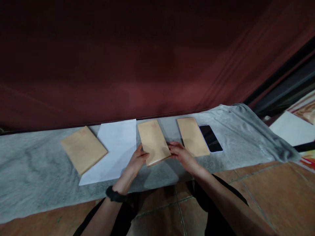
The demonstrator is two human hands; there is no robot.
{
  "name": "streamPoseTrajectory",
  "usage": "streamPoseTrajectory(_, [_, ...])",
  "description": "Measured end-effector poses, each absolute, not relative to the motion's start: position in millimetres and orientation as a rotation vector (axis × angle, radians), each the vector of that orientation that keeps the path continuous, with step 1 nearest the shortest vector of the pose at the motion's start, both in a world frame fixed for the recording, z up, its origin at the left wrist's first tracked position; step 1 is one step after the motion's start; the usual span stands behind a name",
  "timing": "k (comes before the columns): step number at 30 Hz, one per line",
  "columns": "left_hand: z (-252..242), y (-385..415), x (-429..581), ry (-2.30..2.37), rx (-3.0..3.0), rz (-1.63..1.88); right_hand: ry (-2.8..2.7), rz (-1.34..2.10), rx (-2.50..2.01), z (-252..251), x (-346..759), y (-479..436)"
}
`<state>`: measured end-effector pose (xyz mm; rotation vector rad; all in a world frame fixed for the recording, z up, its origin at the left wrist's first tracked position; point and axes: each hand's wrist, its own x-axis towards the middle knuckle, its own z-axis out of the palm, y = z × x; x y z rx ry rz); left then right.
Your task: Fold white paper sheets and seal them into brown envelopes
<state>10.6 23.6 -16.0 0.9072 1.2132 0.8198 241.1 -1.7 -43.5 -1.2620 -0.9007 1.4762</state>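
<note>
A brown paper envelope (154, 141) lies in front of me at the middle of the grey cloth, looking slightly thick at its near edge. My left hand (139, 158) grips its lower left side, thumb on top and fingers at the edge. At the lower right side, the fingers of my right hand (181, 155) close on the envelope's edge. Just beyond that hand, another brown envelope (193, 137) rests flat. Off to the left, a further brown envelope or stack of them (83, 149) overlaps a white sheet of paper (115, 147).
A dark-screened phone (211, 139) touches the right envelope. The grey cloth (31, 173) covers a narrow bench against a dark red wall (147, 65). White card and coloured prints (294, 127) stand at far right. Tiled floor (265, 186) runs along the near side.
</note>
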Motion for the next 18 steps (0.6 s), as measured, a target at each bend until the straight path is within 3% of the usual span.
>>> streamPoseTrajectory(12, [-34.6,23.1,4.1,1.785,1.821,0.419,-2.309,0.42,-1.346,-52.1,223.9,-2.6])
streamPoseTrajectory(18, [-44.1,17.5,28.0,1.528,2.376,0.696,-2.401,0.342,-1.352,-56.9,226.0,0.7])
